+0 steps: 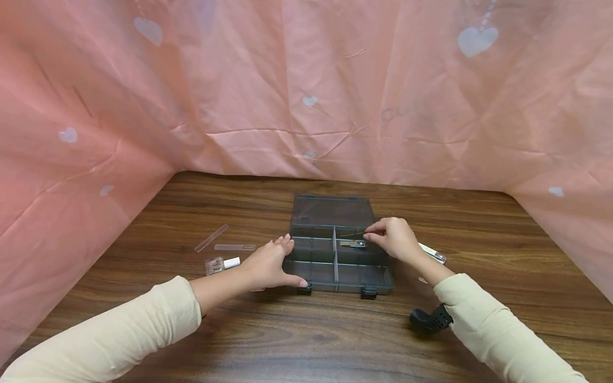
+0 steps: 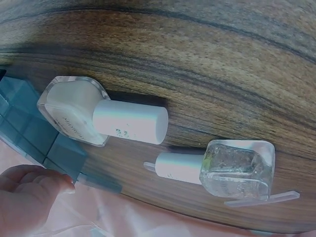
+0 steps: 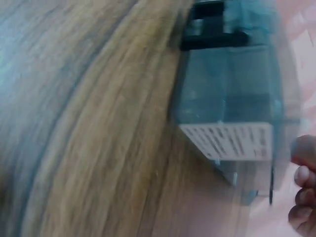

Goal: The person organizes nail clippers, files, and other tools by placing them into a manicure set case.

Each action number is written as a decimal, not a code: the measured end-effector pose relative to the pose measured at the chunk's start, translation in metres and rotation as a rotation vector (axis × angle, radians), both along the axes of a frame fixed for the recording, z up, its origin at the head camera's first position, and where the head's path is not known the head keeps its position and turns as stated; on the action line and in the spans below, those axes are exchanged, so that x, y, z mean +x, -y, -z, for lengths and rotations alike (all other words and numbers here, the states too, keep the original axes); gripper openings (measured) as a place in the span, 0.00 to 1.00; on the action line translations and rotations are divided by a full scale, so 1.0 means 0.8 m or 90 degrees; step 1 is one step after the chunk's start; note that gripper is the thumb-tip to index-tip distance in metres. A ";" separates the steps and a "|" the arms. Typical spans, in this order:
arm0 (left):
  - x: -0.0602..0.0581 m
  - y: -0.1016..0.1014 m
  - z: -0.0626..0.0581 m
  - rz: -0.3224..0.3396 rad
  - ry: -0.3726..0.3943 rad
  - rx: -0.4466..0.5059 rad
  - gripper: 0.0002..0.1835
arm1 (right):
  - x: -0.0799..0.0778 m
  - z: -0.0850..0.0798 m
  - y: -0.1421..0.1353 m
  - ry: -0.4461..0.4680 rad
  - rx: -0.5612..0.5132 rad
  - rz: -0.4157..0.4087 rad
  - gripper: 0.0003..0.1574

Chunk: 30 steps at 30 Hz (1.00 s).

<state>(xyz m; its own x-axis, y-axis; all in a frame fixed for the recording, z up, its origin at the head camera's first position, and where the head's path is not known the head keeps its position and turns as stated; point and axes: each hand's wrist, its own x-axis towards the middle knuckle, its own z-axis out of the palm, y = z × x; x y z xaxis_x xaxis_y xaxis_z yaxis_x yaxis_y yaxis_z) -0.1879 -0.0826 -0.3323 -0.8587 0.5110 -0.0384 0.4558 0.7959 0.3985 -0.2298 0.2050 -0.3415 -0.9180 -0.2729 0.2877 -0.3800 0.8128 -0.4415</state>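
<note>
A grey see-through divided box [image 1: 313,270] lies with its lid [image 1: 332,210] folded back on the wooden table. My left hand [image 1: 270,263] rests at its left side, fingers spread along the edge and thumb by the front latch [image 1: 304,288]. Over the back right compartment, my right hand [image 1: 392,238] pinches a thin dark stick-like tool [image 1: 351,234] between thumb and fingertips; its exact kind cannot be made out. Beneath that tool a metal nail clipper [image 1: 351,244] lies in the box. In the right wrist view, curled fingers [image 3: 304,197] show beside the box wall.
Left of the box lie a clear nail polish bottle [image 2: 237,170], a cream nail polish bottle [image 2: 74,111] and two clear strips [image 1: 234,247] [image 1: 212,238]. A white-and-metal item [image 1: 432,252] lies right of it, partly behind my right wrist. Pink cloth [image 1: 335,106] surrounds the table.
</note>
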 end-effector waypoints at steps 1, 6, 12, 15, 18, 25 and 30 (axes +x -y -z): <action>0.000 0.000 0.000 -0.001 -0.002 0.000 0.50 | 0.001 -0.002 -0.002 -0.022 -0.017 -0.002 0.07; 0.000 0.001 0.001 -0.003 -0.006 -0.005 0.50 | 0.009 -0.002 -0.016 -0.112 -0.089 0.014 0.06; 0.000 0.001 0.002 -0.006 -0.004 -0.009 0.50 | 0.023 0.005 -0.035 -0.182 -0.096 0.047 0.05; -0.002 0.001 0.003 -0.004 -0.005 -0.009 0.50 | 0.032 0.008 -0.045 -0.180 -0.091 0.056 0.09; -0.002 0.001 0.003 -0.002 -0.005 -0.007 0.50 | 0.041 0.012 -0.055 -0.164 -0.089 0.066 0.13; -0.001 0.001 0.002 0.000 -0.010 -0.006 0.50 | 0.055 0.022 -0.085 -0.151 -0.066 0.111 0.16; 0.001 0.000 0.000 -0.002 -0.012 -0.013 0.51 | 0.063 0.025 -0.107 -0.155 -0.041 0.134 0.16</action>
